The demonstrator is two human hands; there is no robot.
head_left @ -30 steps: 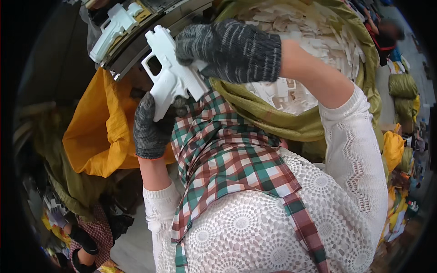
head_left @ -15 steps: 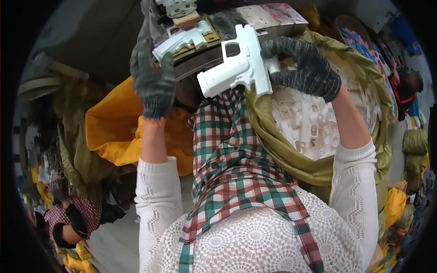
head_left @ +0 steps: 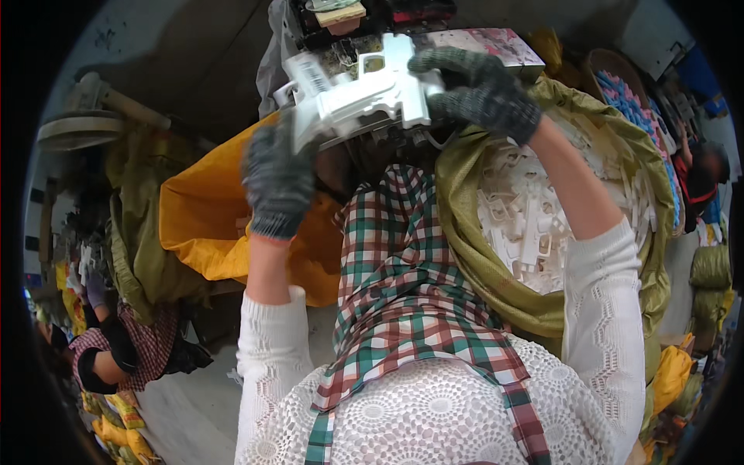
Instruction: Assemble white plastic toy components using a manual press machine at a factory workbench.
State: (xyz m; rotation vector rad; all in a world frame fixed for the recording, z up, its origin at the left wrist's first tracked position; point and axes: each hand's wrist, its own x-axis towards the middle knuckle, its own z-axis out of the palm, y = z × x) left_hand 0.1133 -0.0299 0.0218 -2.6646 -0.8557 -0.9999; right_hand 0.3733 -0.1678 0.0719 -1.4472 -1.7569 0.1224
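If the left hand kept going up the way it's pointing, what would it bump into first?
Probably the white plastic part that the right hand holds. The left hand is blurred just below its end, so the depth between them is unclear.

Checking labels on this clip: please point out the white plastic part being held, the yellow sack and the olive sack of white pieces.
white plastic part [head_left: 364, 97]: head view, on its flat middle body.
yellow sack [head_left: 205, 225]: head view, on its outer side wall.
olive sack [head_left: 465, 225]: head view, on its folded near rim.

Plastic part [head_left: 364, 97] between two sacks [head_left: 496, 256]
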